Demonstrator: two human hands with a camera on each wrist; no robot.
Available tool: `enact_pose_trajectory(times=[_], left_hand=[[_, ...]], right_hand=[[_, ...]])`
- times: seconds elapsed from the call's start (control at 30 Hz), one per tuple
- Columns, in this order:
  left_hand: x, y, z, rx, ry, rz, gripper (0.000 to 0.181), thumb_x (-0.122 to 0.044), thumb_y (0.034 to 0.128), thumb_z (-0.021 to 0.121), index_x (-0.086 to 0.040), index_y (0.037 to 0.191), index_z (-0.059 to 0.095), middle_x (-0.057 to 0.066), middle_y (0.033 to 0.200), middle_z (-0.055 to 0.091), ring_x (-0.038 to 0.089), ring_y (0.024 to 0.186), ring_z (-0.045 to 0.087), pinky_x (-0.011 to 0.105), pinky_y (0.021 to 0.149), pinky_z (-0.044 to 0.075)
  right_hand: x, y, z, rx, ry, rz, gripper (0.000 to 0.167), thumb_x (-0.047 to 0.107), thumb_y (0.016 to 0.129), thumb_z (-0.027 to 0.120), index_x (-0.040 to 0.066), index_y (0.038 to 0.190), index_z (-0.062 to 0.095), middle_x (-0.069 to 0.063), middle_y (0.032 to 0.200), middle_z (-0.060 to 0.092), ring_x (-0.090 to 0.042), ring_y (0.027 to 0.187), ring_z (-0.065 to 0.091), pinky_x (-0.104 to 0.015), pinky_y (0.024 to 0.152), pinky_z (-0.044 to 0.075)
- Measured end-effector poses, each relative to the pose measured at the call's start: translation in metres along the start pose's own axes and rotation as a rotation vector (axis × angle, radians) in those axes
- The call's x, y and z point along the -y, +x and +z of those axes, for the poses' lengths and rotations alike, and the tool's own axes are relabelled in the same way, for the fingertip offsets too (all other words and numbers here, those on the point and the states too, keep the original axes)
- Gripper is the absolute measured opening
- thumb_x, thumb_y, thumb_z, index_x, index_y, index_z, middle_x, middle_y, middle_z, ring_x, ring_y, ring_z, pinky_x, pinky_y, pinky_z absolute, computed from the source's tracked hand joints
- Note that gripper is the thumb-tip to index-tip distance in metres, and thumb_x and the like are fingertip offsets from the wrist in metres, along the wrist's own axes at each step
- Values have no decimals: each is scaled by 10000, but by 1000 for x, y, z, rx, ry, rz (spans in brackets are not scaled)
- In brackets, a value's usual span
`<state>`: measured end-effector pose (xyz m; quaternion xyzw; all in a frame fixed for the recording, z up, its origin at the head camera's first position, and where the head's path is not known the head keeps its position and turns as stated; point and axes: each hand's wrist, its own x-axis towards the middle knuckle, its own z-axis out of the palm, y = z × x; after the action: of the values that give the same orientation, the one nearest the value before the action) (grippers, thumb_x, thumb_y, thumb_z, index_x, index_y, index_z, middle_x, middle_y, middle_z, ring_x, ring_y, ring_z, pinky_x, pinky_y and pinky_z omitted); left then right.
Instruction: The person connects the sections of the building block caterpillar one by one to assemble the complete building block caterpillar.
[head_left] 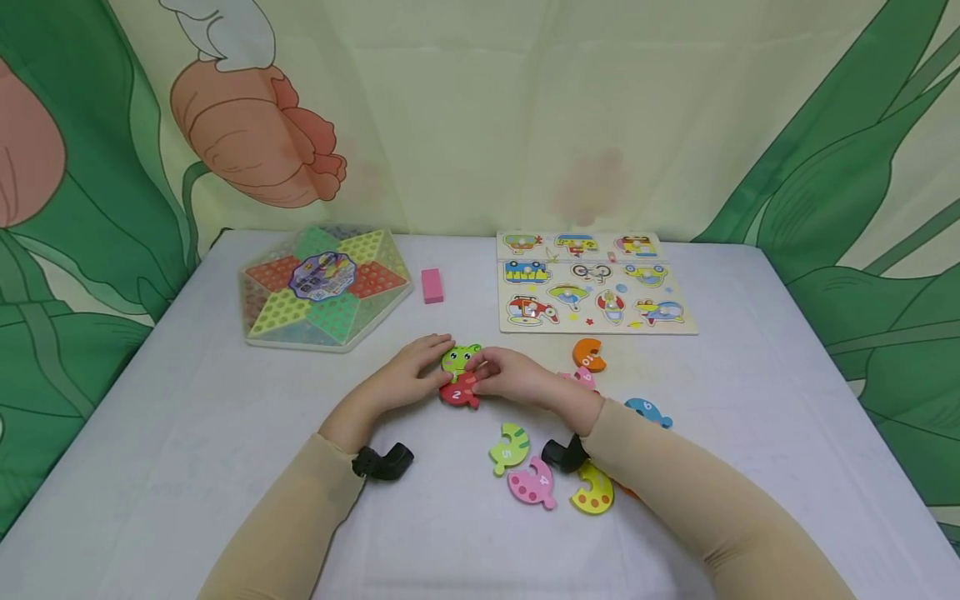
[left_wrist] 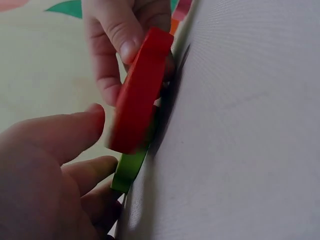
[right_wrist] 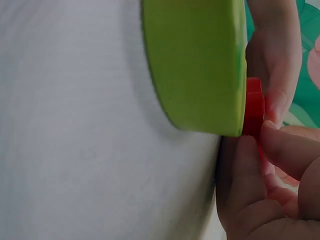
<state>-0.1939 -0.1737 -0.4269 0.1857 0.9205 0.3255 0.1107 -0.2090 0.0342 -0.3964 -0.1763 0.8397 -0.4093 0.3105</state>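
A red puzzle piece marked 2 overlaps the lower side of a green caterpillar-head piece with a face on it. My right hand pinches the red piece between thumb and fingers; in the left wrist view this piece is tilted and partly raised over the green one. My left hand lies at the left of both, its fingertips against the green piece's edge. Its thumb stands extended beside the red piece, apart from it in the left wrist view.
Loose numbered pieces lie around my right forearm: light green 5, pink 4, yellow, blue and orange. Behind are a vehicle puzzle board, a pink block and a hexagonal bead box.
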Motion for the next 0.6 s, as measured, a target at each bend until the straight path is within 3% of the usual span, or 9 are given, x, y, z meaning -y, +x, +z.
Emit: enact_pose_trajectory(times=[0.23,0.5,0.6], left_hand=[[2,1,0,4,20,15,560,-296,892,517,-118,1399,356,65,1478,297,274,1388,191,494,1115,178],[0,1,1,21,69,23,561,-272,907,512,-105,1409,326,89,1483,278,291,1386,189,502,1112,181],[-1,1,1,32,86,9,569,-280,909,514,-110,1414,315,87,1490,264,292,1391,170,509,1113,170]], right_hand=[[3,-4,2,-51,-129,-27,258,181,854,623,180,1111,602,-2,1039,598,-153,902,517,-265,798,467],[0,-4,2,6,-214,-152,267,110,848,611,165,1109,625,4,1068,592,-140,788,525,-219,691,469],[0,-4,3,7,-229,-163,264,118,846,621,169,1105,628,5,1056,583,-135,762,522,-209,672,462]])
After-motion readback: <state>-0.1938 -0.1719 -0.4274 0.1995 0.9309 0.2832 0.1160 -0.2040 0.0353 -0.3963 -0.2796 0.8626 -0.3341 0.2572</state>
